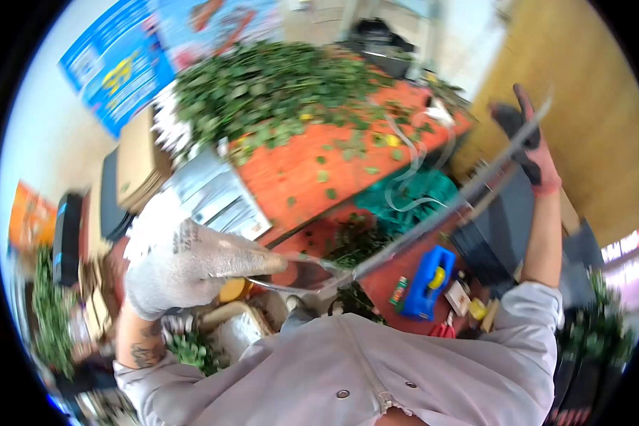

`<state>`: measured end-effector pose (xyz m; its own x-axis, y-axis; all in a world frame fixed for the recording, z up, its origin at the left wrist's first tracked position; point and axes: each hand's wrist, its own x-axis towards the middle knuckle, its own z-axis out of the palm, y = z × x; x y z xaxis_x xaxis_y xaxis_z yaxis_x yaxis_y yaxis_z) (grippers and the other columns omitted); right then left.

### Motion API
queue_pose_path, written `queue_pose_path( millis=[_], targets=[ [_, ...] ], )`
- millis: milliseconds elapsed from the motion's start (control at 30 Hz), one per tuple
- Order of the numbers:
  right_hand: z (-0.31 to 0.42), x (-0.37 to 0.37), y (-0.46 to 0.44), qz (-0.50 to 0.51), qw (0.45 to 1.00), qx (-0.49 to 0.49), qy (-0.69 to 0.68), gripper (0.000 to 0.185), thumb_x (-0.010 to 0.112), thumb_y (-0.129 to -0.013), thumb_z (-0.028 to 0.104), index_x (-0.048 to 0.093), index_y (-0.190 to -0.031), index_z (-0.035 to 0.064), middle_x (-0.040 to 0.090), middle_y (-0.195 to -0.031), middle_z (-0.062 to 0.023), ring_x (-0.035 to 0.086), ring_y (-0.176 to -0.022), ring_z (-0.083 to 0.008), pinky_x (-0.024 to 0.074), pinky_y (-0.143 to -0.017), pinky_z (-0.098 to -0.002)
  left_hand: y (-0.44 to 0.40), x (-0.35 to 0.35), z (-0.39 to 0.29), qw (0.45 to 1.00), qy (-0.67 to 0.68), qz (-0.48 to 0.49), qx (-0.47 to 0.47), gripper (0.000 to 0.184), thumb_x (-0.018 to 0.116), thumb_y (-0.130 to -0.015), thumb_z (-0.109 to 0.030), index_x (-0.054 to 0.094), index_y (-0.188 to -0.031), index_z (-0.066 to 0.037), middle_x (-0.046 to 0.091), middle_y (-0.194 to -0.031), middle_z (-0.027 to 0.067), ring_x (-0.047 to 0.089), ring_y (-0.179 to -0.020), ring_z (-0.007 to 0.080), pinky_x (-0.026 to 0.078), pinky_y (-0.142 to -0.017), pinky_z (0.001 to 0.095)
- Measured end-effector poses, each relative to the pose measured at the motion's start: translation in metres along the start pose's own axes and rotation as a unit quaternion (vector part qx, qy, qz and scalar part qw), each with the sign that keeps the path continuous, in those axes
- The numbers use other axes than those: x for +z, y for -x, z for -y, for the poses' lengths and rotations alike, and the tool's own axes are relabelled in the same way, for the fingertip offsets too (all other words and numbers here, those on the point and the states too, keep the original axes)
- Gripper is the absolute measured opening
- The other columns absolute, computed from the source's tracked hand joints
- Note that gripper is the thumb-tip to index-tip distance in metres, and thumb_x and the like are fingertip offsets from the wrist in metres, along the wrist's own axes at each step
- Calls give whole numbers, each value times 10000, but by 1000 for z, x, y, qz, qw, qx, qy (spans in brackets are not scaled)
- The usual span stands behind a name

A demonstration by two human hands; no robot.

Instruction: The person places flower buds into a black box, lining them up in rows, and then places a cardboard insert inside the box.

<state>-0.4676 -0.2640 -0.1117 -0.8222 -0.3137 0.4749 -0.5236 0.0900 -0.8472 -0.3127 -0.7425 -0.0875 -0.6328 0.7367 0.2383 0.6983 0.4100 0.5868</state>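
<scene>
At eight o'clock your grey-gloved left hand (pixel 184 266) pinches a long clear plastic sheet (pixel 402 243), slanting up to two o'clock, where your pink-and-black-gloved right hand (pixel 544 167) spreads wide against it, seemingly to keep it taut

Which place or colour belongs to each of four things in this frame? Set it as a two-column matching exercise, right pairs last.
1. green leafy stems
2. blue plastic tape dispenser
3. left hand
4. right hand

A. in a pink and dark glove
B. next to the red-handled scissors
C. heaped on the orange-red tabletop
D. in a pale grey glove

Right pairs: 1-C, 2-B, 3-D, 4-A
</scene>
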Motion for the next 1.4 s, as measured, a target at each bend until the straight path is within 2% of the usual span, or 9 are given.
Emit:
queue_pose_path(
  millis=[300, 433, 567, 800, 867, 1000, 1133, 1300, 1400],
  targets=[
    [22, 185, -201, 165, 964, -2, 210, 588, 640, -694, -36, 438, -1245, 6, 551, -1105, -71, 523, -989, -141, 439, -868, -275, 218, 77, 117, 822, 0, -272, -501, 509, 598, -759, -49, 474, -1247, 26, 561, -1189, 193, 525, -1137, 288, 391, -970, 372],
    [69, 330, -324, 274, 862, -113, 410, 537, 674, -729, 119, 488, -1225, 36, 589, -1034, -54, 562, -842, -105, 478, -763, -268, 237, 21, 139, 812, -257, -421, -313, 454, 637, -736, -176, 556, -1151, -10, 569, -1136, 176, 490, -1149, 330, 383, -973, 421],
    [69, 487, -400, 360, 697, -206, 585, 555, 648, -738, 347, 518, -1200, 70, 569, -1118, -158, 570, -1005, -194, 441, -876, -345, 158, -14, 196, 932, -162, -306, -107, 345, 608, -787, -299, 628, -1025, -50, 591, -1096, 118, 482, -1152, 283, 387, -960, 422],
    [9, 627, -373, 305, 456, -439, 712, 598, 683, -683, 230, 472, -1230, 112, 491, -1214, -98, 457, -1137, -260, 375, -975, -363, 168, -10, 382, 933, 135, -24, -332, 547, 338, -917, -472, 486, -1276, -86, 410, -1370, 135, 361, -1280, 317, 287, -1050, 413],
    [-15, 614, -352, 374, 546, -565, 493, 646, 701, -661, 239, 454, -1247, 127, 455, -1257, -88, 404, -1190, -259, 330, -1023, -372, 179, 2, 417, 941, 156, 19, -300, 535, 335, -921, -456, 480, -1280, -88, 409, -1370, 133, 364, -1278, 315, 285, -1049, 423],
    [-18, 633, -302, 768, 597, -9, 232, 435, 591, -851, 267, 507, -1226, 62, 523, -1246, -84, 495, -1142, -213, 389, -967, -328, 197, 36, 450, 968, 108, 47, -223, 511, 328, -929, -425, 468, -1289, -91, 408, -1371, 129, 370, -1275, 311, 280, -1048, 442],
    [-112, 630, -313, 687, 530, 486, -102, 566, 582, -873, 329, 420, -1303, -3, 485, -1299, -114, 514, -1141, -236, 445, -905, -328, 213, 59, 460, 982, 29, 44, -181, 488, 321, -937, -395, 456, -1297, -95, 407, -1372, 125, 375, -1272, 308, 274, -1046, 460],
    [-147, 618, -290, 665, 436, 592, -131, 544, 568, -868, 274, 404, -1313, 6, 443, -1333, -172, 457, -1196, -352, 430, -940, -400, 224, 76, 451, 987, 22, 29, -156, 439, 316, -944, -325, 441, -1302, -104, 409, -1373, 101, 377, -1272, 296, 274, -1031, 500],
    [-227, 629, -222, 758, 627, -65, 167, 512, 577, -829, 263, 455, -1273, 40, 422, -1329, -210, 391, -1238, -392, 366, -998, -446, 216, 42, 414, 967, 143, 23, -208, 392, 335, -938, -268, 453, -1276, -107, 431, -1357, 61, 412, -1241, 293, 311, -1002, 503]
  ],
)
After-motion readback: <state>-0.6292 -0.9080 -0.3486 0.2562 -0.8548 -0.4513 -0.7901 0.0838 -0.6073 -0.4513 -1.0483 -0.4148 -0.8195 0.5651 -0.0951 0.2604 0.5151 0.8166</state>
